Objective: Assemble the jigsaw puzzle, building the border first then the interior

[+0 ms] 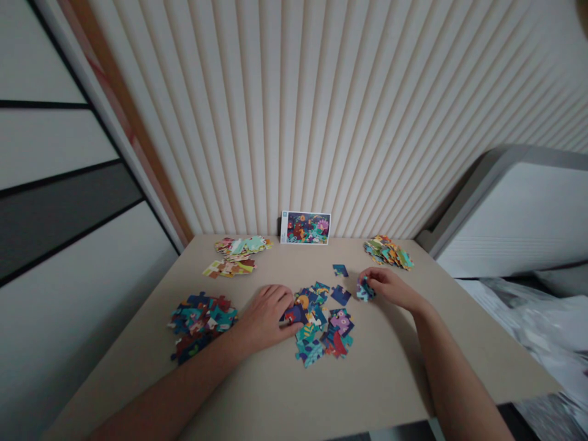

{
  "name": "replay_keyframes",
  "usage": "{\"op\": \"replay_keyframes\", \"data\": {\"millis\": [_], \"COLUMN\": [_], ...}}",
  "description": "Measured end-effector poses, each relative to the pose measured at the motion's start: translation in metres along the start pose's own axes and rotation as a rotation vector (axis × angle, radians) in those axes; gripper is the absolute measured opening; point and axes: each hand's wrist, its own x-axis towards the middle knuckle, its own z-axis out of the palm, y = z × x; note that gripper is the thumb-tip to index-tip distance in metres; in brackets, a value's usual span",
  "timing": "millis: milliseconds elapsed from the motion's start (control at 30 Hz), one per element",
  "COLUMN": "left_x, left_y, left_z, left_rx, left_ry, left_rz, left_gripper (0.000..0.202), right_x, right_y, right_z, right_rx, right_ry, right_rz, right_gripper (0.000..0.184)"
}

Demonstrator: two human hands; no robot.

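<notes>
Loose jigsaw pieces in blue, teal and purple lie in a central pile (321,324) on a beige table (294,392). My left hand (269,315) rests on the pile's left edge, fingers curled over a dark piece (294,314). My right hand (390,286) is closed on a few small pieces (365,290) just right of the pile. A single blue piece (340,269) lies apart behind the pile. A reference picture card (305,228) leans against the ribbed wall at the back.
Three more heaps of pieces sit on the table: a dark blue and red one (199,321) at the left, a pale green and yellow one (236,254) at the back left, an orange and green one (388,251) at the back right. A grey bed frame (505,202) stands right.
</notes>
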Motion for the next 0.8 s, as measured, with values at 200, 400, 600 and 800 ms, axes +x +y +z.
{"op": "replay_keyframes", "data": {"millis": [200,400,600,800], "left_x": [0.0,0.0,0.0,0.0], "left_y": [-0.001,-0.001,-0.001,-0.002], "left_z": [0.001,0.002,0.001,0.002], "left_rx": [-0.01,-0.001,-0.014,-0.013], "left_ry": [-0.004,-0.028,-0.023,-0.019], "left_rz": [0.0,-0.003,0.0,0.0], "left_gripper": [0.033,0.035,0.033,0.032], "right_x": [-0.004,-0.001,0.007,0.008], "right_y": [0.001,0.002,0.0,0.001], "right_z": [0.003,0.014,0.032,0.038], "right_rx": [-0.105,-0.188,-0.366,-0.34], "right_ry": [-0.171,-0.109,-0.087,-0.064], "right_rz": [0.067,-0.014,-0.174,-0.171], "right_gripper": [0.026,0.034,0.057,0.037]}}
